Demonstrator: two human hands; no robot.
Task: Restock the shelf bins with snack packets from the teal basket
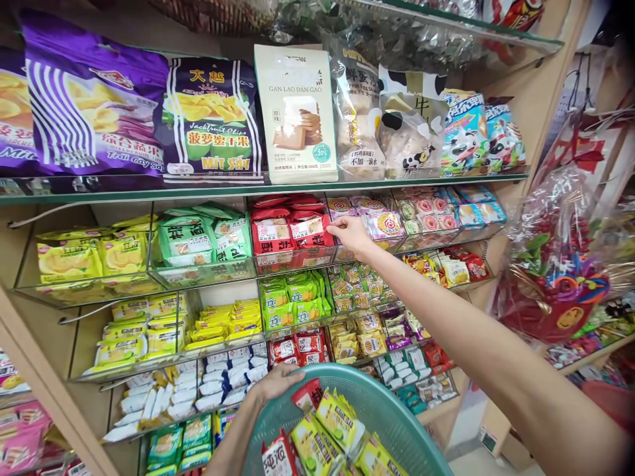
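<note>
My left hand (280, 382) is closed over the rim of a green plastic basket (417, 433) at the bottom of the view. Inside lie several yellow-green snack packets (340, 420) and a few red ones, one of them a red packet (278, 456) with white lettering. Reaching up to the shelf, my right hand (351, 235) has its thumb and fingers pinched at the right edge of a red snack packet (312, 229). That packet lies among other red packets in a clear-fronted compartment. Wrapped round pastries (384, 225) fill the compartment just right of my hand.
Above runs a glass shelf edge (213, 192) bearing large bags and a cream box (296, 112). Green packets (201, 235) and yellow packets (69, 259) sit to the left. Lower tiers hold more small packets. A plastic-wrapped bouquet (555, 264) stands at right.
</note>
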